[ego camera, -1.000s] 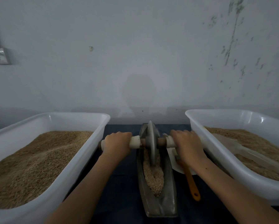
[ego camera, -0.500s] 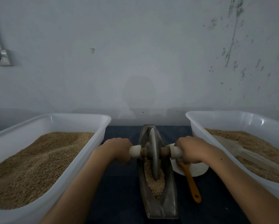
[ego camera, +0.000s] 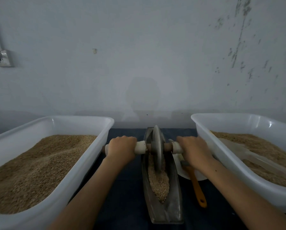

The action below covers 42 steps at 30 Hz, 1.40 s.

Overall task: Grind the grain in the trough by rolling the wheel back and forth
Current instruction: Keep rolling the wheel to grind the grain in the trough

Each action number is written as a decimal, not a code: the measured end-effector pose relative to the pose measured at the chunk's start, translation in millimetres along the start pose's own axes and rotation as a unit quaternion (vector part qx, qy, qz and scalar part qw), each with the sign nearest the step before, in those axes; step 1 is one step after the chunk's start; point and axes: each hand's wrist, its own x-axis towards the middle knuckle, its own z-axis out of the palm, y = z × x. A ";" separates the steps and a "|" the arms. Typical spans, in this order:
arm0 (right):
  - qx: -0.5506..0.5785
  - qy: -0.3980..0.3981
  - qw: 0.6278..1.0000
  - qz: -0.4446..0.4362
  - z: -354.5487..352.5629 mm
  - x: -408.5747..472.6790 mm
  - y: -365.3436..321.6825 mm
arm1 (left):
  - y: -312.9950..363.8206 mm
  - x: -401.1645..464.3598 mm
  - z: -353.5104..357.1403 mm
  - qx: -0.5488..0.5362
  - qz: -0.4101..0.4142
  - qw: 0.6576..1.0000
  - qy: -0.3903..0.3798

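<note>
— The left hand [ego camera: 121,147] and right hand [ego camera: 194,150], what were they doing?
— Each was clamped around one end of the axle [ego camera: 168,147], knuckles up.
— And the wheel [ego camera: 156,150]?
— It stood upright in the trough [ego camera: 170,208], towards the table's [ego camera: 125,213] far edge, with grain [ego camera: 159,185] heaped on its near side.

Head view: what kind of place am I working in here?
Probably a small manual grain-processing workbench, not a home kitchen. Both hands grip the axle of a grinding wheel standing in a narrow trough, between two large white tubs of grain, against a bare, scuffed wall.
</note>
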 end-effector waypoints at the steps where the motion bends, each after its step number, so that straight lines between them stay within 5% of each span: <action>1: -0.005 -0.025 1.000 -0.002 -2.6 0.3 0.3 | -0.8 -0.2 -1.2 0.001 0.003 1.000 -0.019; 7: -0.005 -0.213 0.977 -0.007 -24.7 2.4 2.7 | -5.0 -0.2 -12.5 -0.032 0.016 0.980 -0.194; 10: -0.005 -0.251 0.968 -0.003 -27.4 2.9 2.6 | -6.5 0.3 -12.9 -0.049 0.021 0.976 -0.213; 22: -0.016 0.032 0.999 -0.002 -0.2 -1.5 -4.3 | -1.7 0.1 0.3 -0.025 0.006 1.000 0.007; 25: -0.022 0.011 1.000 -0.008 -4.3 -1.2 -3.5 | -2.5 -0.7 0.1 -0.021 0.005 1.000 -0.003; 35: 0.008 -0.248 0.969 0.001 -25.7 1.6 5.9 | -4.7 3.3 -11.3 -0.027 0.035 0.984 -0.174; 39: -0.007 -0.210 0.978 0.013 -21.8 2.8 1.4 | -4.1 3.6 -9.0 -0.022 0.031 0.991 -0.129; 42: -0.021 -0.084 0.996 0.017 -13.3 0.2 -5.7 | -3.8 1.9 -3.1 -0.022 0.018 0.997 -0.066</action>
